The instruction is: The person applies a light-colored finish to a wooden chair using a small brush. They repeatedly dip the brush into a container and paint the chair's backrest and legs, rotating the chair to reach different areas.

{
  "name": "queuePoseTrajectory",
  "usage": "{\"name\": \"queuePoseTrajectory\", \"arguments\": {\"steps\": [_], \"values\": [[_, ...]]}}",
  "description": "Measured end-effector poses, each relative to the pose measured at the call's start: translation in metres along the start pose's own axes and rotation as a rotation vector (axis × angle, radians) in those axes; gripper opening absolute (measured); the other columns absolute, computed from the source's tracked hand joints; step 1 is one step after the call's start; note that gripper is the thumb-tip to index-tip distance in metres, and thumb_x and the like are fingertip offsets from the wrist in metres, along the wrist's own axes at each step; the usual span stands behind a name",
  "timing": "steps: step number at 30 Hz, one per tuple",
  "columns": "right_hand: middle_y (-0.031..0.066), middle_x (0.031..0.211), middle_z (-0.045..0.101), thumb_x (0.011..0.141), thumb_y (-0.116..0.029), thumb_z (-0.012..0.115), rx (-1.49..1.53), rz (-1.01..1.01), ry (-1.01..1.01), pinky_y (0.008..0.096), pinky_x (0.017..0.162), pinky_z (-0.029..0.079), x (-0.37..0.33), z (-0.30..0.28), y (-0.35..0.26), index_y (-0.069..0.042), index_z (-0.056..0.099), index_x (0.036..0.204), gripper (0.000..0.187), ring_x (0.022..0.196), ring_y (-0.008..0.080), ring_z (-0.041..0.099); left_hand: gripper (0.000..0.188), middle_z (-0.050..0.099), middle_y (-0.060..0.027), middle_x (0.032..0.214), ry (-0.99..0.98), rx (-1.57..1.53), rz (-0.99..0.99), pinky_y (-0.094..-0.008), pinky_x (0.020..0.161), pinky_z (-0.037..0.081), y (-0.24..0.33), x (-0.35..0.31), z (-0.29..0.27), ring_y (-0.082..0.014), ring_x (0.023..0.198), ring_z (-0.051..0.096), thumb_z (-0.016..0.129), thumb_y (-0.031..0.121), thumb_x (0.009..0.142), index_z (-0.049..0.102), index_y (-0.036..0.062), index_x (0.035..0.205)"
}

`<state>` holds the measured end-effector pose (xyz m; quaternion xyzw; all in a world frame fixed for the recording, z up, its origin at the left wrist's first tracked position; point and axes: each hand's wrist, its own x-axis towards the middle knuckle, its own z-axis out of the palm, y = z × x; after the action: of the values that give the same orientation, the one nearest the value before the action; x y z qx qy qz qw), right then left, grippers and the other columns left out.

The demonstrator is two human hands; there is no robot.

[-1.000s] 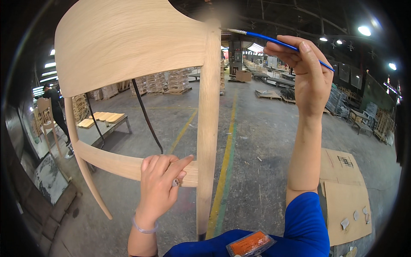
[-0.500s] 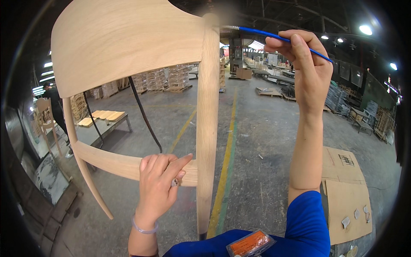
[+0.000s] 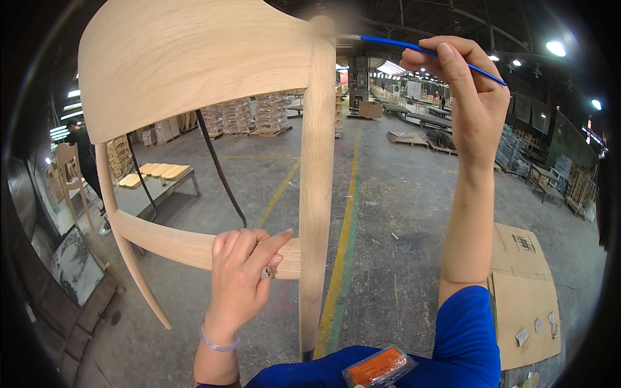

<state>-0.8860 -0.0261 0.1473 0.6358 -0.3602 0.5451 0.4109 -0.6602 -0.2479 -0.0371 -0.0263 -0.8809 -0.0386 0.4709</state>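
A pale wooden chair frame [image 3: 194, 58] with a broad curved backrest stands upright before me. My right hand [image 3: 469, 84] is raised at upper right, pinching a slim blue-handled paintbrush [image 3: 398, 43]. The brush points left; its tip is blurred beside the top of the right post [image 3: 317, 161]. My left hand [image 3: 246, 265] curls over the lower rail [image 3: 171, 242] near that post, its index finger reaching right along the wood. A small whitish-grey piece [image 3: 266, 272] shows among its fingers; I cannot tell what it is. A pale bracelet [image 3: 220, 343] circles the left wrist.
Cardboard sheets [image 3: 524, 317] with a few scraps lie at lower right. Behind the chair, a low table [image 3: 152, 187] bears pale wooden slabs. Another person [image 3: 84, 155] stands at far left. Wrapped stacks [image 3: 272, 113] sit on pallets farther back. Yellow and green lines [image 3: 339, 271] run along the floor.
The chair and the right hand with the paintbrush appear shifted slightly right in view. The brush handle sits a little flatter near its tip. The left hand's grip is unchanged.
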Motion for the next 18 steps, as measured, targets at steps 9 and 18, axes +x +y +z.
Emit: {"name": "queuePoseTrajectory", "arguments": {"steps": [9,18], "values": [[0.0149,0.097,0.079,0.107,-0.015,0.063,-0.046,-0.025,-0.024,0.0349,0.089,0.063,0.0039,0.0027,0.0018,0.004,0.075,0.109,0.023,0.094,0.0222,0.078,0.029,0.062,-0.0058,0.094,0.006,0.004,0.0,-0.0413,0.092,0.038,-0.0036,0.0002,0.0006,-0.0254,0.091,0.057,0.055,0.02,0.104,0.077,0.0107,0.121],[0.0183,0.096,0.079,0.107,-0.015,0.063,-0.098,0.047,-0.005,0.0377,0.089,0.063,0.0058,0.005,-0.0005,0.006,0.074,0.112,0.024,0.092,0.025,0.079,0.028,0.062,-0.006,0.094,0.014,0.008,0.005,-0.0412,0.092,0.038,-0.0071,0.0005,-0.0009,-0.0254,0.091,0.056,0.057,0.016,0.101,0.076,0.0104,0.122]]}}
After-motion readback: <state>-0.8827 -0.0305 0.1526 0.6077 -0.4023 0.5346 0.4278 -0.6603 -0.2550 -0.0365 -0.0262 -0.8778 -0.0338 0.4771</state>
